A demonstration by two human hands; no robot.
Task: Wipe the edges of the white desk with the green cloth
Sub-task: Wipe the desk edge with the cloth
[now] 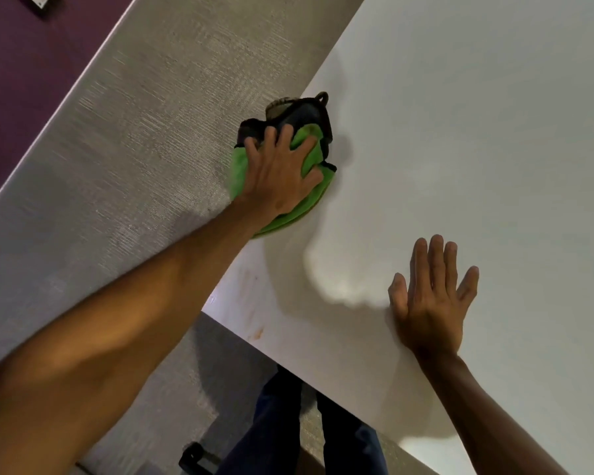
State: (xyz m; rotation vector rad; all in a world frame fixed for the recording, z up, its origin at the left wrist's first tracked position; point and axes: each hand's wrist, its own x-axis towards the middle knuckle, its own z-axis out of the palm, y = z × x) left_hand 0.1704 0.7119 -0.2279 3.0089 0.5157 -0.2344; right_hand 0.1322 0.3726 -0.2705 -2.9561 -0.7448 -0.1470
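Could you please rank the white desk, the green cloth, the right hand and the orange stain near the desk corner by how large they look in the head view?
1. White desk, by far.
2. Green cloth and right hand: look alike, and the left hand hides part of the cloth, so unranked.
3. Orange stain, smallest.

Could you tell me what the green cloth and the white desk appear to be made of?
The green cloth looks like soft microfibre or terry: fuzzy nap, thick folds, a dark bound edge, bunched under the left hand. The white desk seems a smooth laminate or painted board with a matte to satin finish: flat, crisp edge, soft shadows, orange stains near the corner. Its core cannot be told.
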